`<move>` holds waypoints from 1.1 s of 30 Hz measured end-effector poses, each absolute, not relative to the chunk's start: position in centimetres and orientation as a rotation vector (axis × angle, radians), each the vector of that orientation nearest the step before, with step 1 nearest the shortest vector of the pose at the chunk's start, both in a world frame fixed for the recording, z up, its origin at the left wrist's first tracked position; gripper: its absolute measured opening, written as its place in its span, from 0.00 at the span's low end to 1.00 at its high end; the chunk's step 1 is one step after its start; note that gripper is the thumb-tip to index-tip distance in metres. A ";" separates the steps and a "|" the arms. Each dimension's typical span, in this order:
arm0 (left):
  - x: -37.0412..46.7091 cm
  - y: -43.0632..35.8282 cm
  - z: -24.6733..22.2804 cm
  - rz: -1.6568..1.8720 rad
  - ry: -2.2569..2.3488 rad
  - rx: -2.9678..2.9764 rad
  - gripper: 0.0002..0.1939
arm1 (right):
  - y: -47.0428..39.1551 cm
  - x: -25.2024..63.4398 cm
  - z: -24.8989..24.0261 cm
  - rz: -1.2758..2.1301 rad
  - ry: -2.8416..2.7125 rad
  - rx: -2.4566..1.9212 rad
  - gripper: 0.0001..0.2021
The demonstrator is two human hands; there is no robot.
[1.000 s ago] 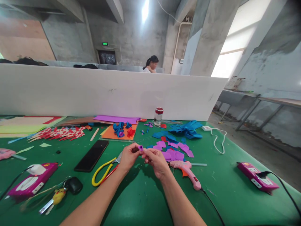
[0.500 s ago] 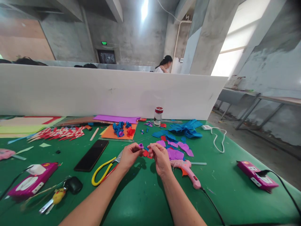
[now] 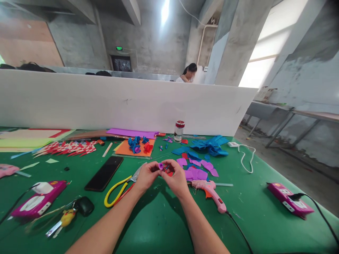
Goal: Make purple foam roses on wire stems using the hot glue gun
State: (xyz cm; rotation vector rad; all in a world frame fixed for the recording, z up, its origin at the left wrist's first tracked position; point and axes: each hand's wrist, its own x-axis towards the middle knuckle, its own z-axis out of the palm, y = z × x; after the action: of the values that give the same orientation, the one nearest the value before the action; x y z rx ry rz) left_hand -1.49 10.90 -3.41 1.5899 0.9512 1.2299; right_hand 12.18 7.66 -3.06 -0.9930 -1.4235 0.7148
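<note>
A small purple paper flower [image 3: 160, 165] sits between my fingertips, above the middle of the green table [image 3: 159, 225]. My left hand [image 3: 148, 175] pinches it from the left. My right hand [image 3: 175, 176] meets it from the right, its thumb and fingers closed around the flower's side. Purple paper petals [image 3: 196, 173] lie just beyond my right hand, with a few red and blue scraps among them. Beside my right wrist rests a pink hot glue gun [image 3: 209, 188]. Yellow-handled scissors [image 3: 116, 192] lie by my left wrist.
Finished blue, red and purple paper flowers [image 3: 136, 144] lie on an orange sheet. A jar with a red lid [image 3: 179, 130] stands before the white partition [image 3: 127, 102]. Left are a phone [image 3: 104, 173], keys [image 3: 66, 218] and a power strip [image 3: 39, 199]; another power strip [image 3: 290, 200] lies right.
My right hand has moved left to join my left hand, and its fingers now touch the purple flower. The left hand keeps its pinch.
</note>
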 end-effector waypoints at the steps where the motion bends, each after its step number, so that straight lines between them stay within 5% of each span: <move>1: -1.5 10.8 -3.3 1.220 0.953 1.611 0.10 | 7.7 12.2 -3.2 0.692 -1.447 -1.005 0.13; 8: -1.3 10.4 -2.8 1.198 0.989 1.674 0.11 | 7.6 12.4 -2.9 0.632 -1.480 -0.984 0.08; 19: -3.1 12.1 -2.8 1.490 1.066 1.281 0.12 | 8.7 13.0 -3.8 0.746 -1.215 -1.062 0.19; 24: -3.8 12.7 -2.7 1.498 1.028 1.235 0.13 | 8.7 12.7 -4.1 0.969 -1.340 -1.030 0.13; 33: -3.3 12.8 -2.7 1.487 0.984 1.255 0.14 | 5.0 12.3 -2.7 0.775 -1.482 -1.151 0.10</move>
State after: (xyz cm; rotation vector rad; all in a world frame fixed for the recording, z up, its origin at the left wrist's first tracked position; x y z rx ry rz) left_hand -3.30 12.76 -2.68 1.2547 0.9841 1.4865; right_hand 12.26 4.96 -2.70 -1.1510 -1.4818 0.7752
